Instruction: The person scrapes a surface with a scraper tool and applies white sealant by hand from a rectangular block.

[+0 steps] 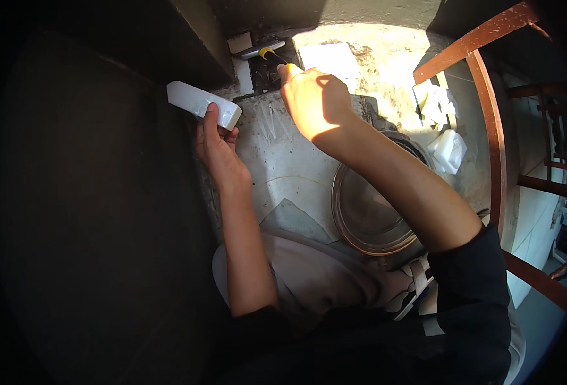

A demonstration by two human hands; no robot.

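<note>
My left hand (pixel 222 154) grips a long white rectangular bar (pixel 197 101), thumb on top and fingers beneath, beside the dark wall. My right hand (pixel 319 102) is closed round the yellow handle of a tool (pixel 263 50) with a thin shaft, a yellow collar and a flat grey head. Its exact kind is unclear. The tool's head lies over a dark square patch (pixel 264 76) in the floor by the wall's corner. White strips (pixel 244 77) border that patch on its left. A pale square piece (pixel 330 59) lies in sunlight to its right.
A round metal basin (pixel 344 212) stands under my right forearm. Beyond it are a translucent white plastic container (pixel 448 152) and a crumpled pale bundle (pixel 434 102). A red-brown metal frame (pixel 487 109) rises at the right. A dark wall (pixel 104 192) closes the left side.
</note>
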